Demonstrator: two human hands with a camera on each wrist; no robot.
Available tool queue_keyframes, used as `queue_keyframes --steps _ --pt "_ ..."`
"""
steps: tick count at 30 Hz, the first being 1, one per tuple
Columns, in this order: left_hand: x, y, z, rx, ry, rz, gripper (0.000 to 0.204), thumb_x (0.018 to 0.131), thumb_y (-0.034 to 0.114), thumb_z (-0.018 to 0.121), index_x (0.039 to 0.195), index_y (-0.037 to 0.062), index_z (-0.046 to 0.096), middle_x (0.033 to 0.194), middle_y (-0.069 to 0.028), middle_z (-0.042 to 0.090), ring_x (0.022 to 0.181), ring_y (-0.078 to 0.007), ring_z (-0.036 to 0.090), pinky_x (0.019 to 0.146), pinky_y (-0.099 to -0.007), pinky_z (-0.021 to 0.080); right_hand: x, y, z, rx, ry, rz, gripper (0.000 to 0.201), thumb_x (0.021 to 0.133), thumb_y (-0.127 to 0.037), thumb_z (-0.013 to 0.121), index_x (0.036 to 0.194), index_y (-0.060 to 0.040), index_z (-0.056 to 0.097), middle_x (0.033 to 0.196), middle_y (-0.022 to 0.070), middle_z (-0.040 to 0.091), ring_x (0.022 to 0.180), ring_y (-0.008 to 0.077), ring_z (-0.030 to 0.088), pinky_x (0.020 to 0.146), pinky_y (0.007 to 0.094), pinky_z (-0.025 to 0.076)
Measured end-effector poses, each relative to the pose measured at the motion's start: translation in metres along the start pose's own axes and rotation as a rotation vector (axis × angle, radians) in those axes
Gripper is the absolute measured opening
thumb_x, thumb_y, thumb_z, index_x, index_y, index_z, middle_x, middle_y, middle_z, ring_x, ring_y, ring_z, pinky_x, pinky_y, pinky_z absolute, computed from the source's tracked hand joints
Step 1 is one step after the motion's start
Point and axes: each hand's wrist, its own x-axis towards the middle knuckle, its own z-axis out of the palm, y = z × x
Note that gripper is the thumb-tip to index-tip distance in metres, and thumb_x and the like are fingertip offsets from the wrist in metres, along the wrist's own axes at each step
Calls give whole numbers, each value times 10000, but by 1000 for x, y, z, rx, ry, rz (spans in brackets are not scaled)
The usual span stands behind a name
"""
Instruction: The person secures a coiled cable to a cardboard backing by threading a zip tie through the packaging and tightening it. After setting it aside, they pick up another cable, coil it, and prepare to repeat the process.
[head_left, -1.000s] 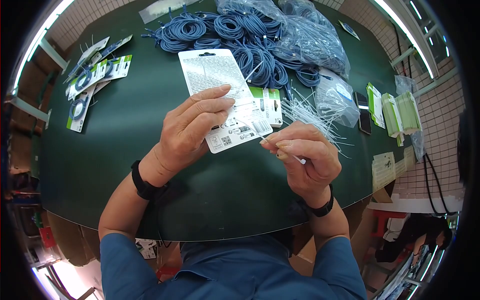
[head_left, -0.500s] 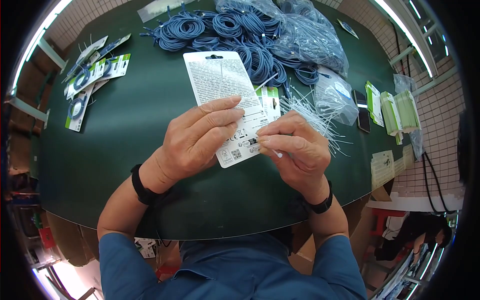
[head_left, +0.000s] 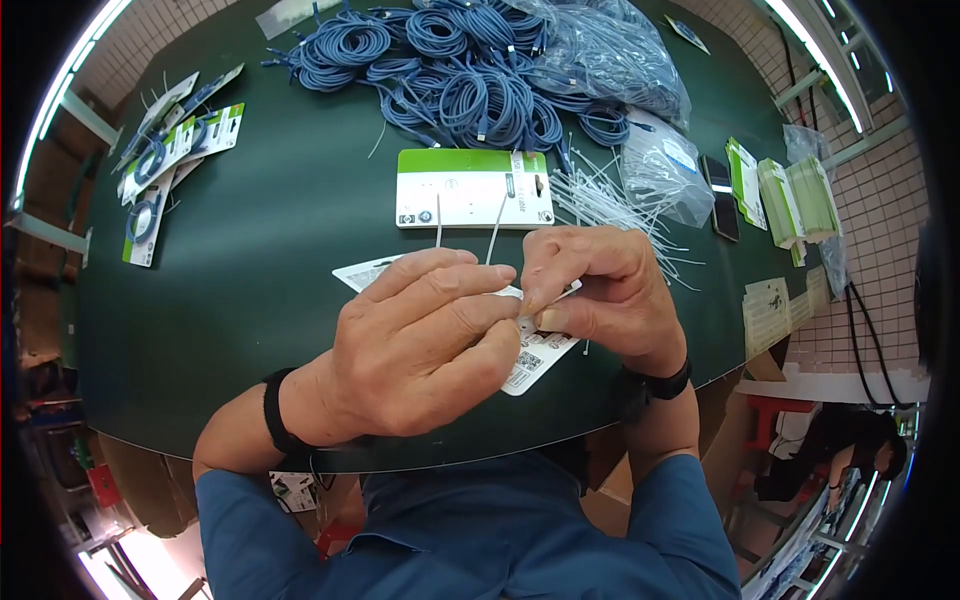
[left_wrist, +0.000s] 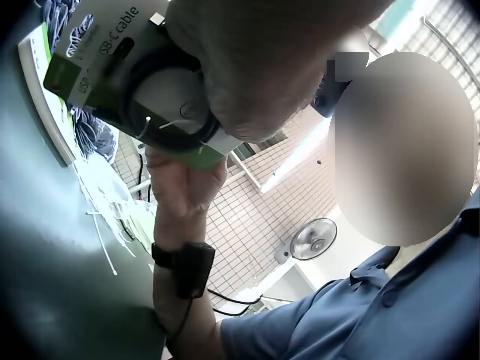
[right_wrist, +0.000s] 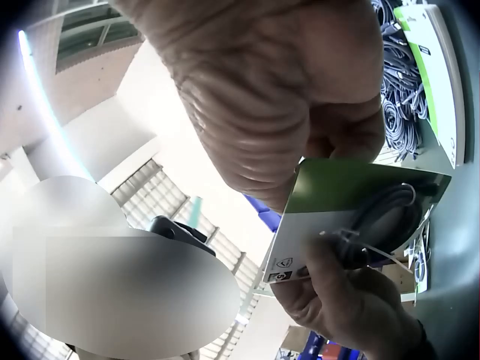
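Note:
My left hand [head_left: 430, 340] grips a white and green packaging card [head_left: 535, 365], tilted with its printed back up. On the card's front, a dark coiled cable [right_wrist: 405, 217] shows in the right wrist view, with thin white ends sticking out beside it. The left wrist view shows the words "USB-C cable" on the card. At the card's back, my right hand [head_left: 605, 295] pinches a white cable tie between thumb and forefinger, close to the left fingertips. Two thin white ties [head_left: 495, 230] stick up past the card's far side. Most of the held tie is hidden by the fingers.
A stack of cards [head_left: 470, 190] lies just beyond the hands, with loose cable ties [head_left: 610, 215] to its right. Coiled blue cables [head_left: 480, 105] and a plastic bag [head_left: 610, 60] fill the back. Carded cables [head_left: 160, 165] lie left; a phone [head_left: 720, 195] and green cards [head_left: 780, 205] right.
The card has come down and tilted flatter towards the body, uncovering the stack behind. The right hand has moved in from the card's edge to meet the left fingertips.

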Motion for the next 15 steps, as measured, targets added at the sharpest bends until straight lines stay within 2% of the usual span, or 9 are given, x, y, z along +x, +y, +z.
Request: queue_keyframes --steps 2,5,6,9,10,13,14,15 --pt "-2 2 4 -114 11 -32 155 817 16 768 929 18 662 939 -149 766 919 -297 764 780 -367 600 -2 -1 2 83 -9 29 151 845 -102 838 925 0 762 830 75 702 771 169 604 710 285 457" --pt "-5 5 5 -354 39 -270 64 928 27 698 982 11 668 921 -114 742 859 -226 748 738 -353 597 -1 -4 5 288 81 103 199 874 -135 806 978 22 739 839 80 686 752 164 575 715 285 440" --pt "-6 5 4 -353 38 -269 64 928 27 698 982 11 668 921 -114 742 859 -226 748 738 -353 597 -1 -3 7 289 81 102 199 874 -135 806 978 22 739 839 80 686 752 164 575 715 285 440" --pt "-10 2 0 -583 120 -703 109 1055 31 587 1146 -18 620 993 -120 750 911 -183 739 783 -329 604 2 5 14 118 584 -85 198 877 -60 784 1044 20 714 914 87 681 767 170 569 734 302 460" --pt "-9 0 2 -579 131 -702 109 1055 31 587 1146 -18 620 993 -120 750 911 -183 739 783 -329 604 2 9 13 114 573 -87 198 877 -60 784 1044 20 714 914 87 681 767 170 569 734 302 460" --pt "-4 -20 11 -876 344 -853 189 1096 59 527 1259 -26 571 1080 -110 742 950 -131 712 812 -295 597 2 23 5 -429 566 -435 327 820 -12 829 1125 -21 711 994 79 678 804 190 579 747 328 486" --pt "-7 -27 14 -875 360 -850 189 1096 59 527 1259 -26 571 1080 -110 742 950 -131 712 812 -295 597 5 22 5 -433 552 -438 327 820 -12 829 1125 -21 711 994 79 678 804 190 579 747 328 486" --pt "-12 -35 18 -942 372 -883 204 1094 57 524 1275 -28 564 1106 -108 734 964 -127 709 826 -290 594 7 21 8 -644 427 -488 362 778 12 845 1116 -52 730 993 65 674 824 207 583 743 338 495"
